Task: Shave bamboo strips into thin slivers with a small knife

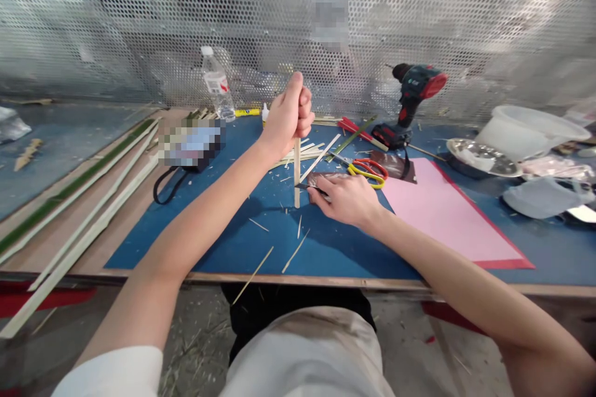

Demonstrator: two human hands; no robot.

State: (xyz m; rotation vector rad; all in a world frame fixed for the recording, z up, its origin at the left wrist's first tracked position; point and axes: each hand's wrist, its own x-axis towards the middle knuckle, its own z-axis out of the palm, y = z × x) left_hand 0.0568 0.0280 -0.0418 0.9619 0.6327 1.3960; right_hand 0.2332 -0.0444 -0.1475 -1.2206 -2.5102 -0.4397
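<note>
My left hand (288, 114) is a raised fist, shut around the top of a thin bamboo strip (297, 176) that stands upright on the blue work mat (223, 241). My right hand (342, 199) lies low beside the strip, its fingers closed on a small dark-bladed knife (308, 185). The blade points left and reaches the strip's lower part. Part of the knife's handle is hidden under my fingers. Bamboo slivers and shavings lie scattered around both hands.
Red-handled yellow scissors (367, 172), a cordless drill (412, 99), a water bottle (216, 83) and a pink sheet (447, 210) stand around the mat. Long bamboo strips (79, 198) lie at left; a metal plate (482, 158) and white tub (531, 133) sit right, before perforated metal mesh (298, 12).
</note>
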